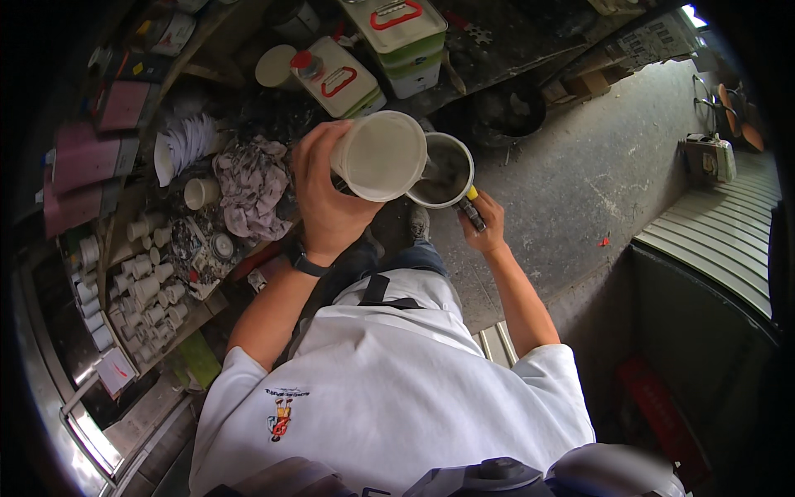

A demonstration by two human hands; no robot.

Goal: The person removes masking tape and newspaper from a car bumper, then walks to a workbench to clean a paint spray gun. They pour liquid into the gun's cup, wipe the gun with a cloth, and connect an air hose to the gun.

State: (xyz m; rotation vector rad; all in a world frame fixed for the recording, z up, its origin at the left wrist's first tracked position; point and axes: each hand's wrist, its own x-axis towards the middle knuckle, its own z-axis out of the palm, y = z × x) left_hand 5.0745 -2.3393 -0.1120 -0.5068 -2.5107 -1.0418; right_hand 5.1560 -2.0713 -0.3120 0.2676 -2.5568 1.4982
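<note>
My left hand (327,186) is closed around a whitish plastic tub (385,156), tilted with its round mouth facing up towards me. The tub's right rim overlaps the edge of a round pot (464,186) with a pale rim and a grey, wet-looking inside. A pale streak (429,171) shows between the two; whether it is liquid running across I cannot tell. My right hand (484,224) is wrapped round a dark handle (473,214) with a yellow part at the pot's near right side. Both vessels are held in the air in front of my body.
Along the left, a cluttered bench bears a crumpled cloth (251,186), many small white cups (145,290) and a stained can lid (222,246). Lidded tubs with red handles (338,80) stand ahead. A dark bucket (509,116) is beyond the pot. Grey ridged metal (712,240) lies right.
</note>
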